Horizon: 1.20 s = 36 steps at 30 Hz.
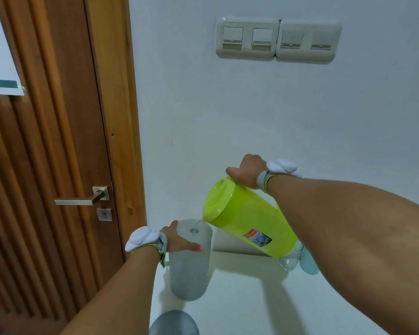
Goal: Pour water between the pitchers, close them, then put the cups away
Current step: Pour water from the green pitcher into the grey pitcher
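Observation:
My right hand [248,171] grips the far side of a lime-green pitcher [247,220], which is tilted to the left with its lid on. A thin stream of water runs from its spout into an open frosted grey pitcher [190,269] that stands upright on the white table [247,298]. My left hand [180,240] holds the grey pitcher at its rim, thumb across the front. Behind the green pitcher stand a clear glass cup [289,261] and a pale blue cup [307,262], both partly hidden.
A grey round lid [174,322] lies at the table's near edge. A wooden door with a metal handle [80,198] is close on the left. The white wall behind the table carries a row of light switches [277,39].

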{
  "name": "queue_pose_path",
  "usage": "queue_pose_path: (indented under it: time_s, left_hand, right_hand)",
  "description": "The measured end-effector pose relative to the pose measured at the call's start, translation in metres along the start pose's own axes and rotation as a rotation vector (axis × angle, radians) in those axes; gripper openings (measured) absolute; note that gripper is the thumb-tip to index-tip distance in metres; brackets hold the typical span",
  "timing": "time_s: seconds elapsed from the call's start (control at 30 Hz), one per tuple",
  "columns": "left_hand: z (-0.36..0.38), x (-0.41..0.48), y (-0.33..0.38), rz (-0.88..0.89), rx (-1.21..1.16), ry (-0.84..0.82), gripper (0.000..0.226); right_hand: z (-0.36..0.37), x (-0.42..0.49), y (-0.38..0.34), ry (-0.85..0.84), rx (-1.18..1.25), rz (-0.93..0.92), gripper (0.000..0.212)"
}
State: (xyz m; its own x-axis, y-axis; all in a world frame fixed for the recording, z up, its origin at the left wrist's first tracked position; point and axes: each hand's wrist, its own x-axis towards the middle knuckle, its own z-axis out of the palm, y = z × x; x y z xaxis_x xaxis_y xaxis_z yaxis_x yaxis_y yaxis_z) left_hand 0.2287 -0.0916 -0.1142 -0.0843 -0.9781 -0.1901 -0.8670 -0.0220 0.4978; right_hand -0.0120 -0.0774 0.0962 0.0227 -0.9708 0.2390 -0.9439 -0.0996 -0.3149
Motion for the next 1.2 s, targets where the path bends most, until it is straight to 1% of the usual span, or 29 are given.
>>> queue_pose_path:
  time_s: [0.3,0.43,0.67,0.83,0.97,1.07,1.13,1.2]
  left_hand:
    - [-0.003,-0.007,0.006,0.03,-0.015,0.007,0.133]
    - [-0.005,-0.012,0.011,-0.006,0.004,0.002,0.125]
    - [-0.001,-0.005,0.005,-0.025,0.017,-0.003,0.137]
    - [0.0,-0.002,0.002,-0.027,0.016,-0.013,0.133]
    - [-0.005,-0.012,0.01,-0.019,0.002,-0.012,0.137]
    - [-0.005,-0.016,0.012,-0.033,0.002,-0.011,0.133]
    - [-0.004,-0.011,0.01,-0.017,0.005,-0.008,0.137]
    - [-0.003,-0.01,0.01,0.004,0.008,-0.001,0.135]
  right_hand:
    - [0.002,0.003,0.0,0.001,-0.01,-0.009,0.044]
    - [0.003,0.003,0.002,0.001,0.0,0.003,0.043]
    - [0.006,0.002,0.0,-0.004,-0.027,-0.002,0.043]
    - [0.004,0.001,-0.002,-0.002,-0.031,-0.002,0.044]
    - [0.001,0.002,-0.003,-0.003,-0.025,-0.014,0.044]
    - [0.001,0.002,-0.003,0.002,-0.017,-0.018,0.044]
    - [0.0,0.002,-0.003,0.003,-0.012,-0.021,0.044]
    - [0.0,0.002,-0.003,0.005,-0.009,-0.022,0.044]
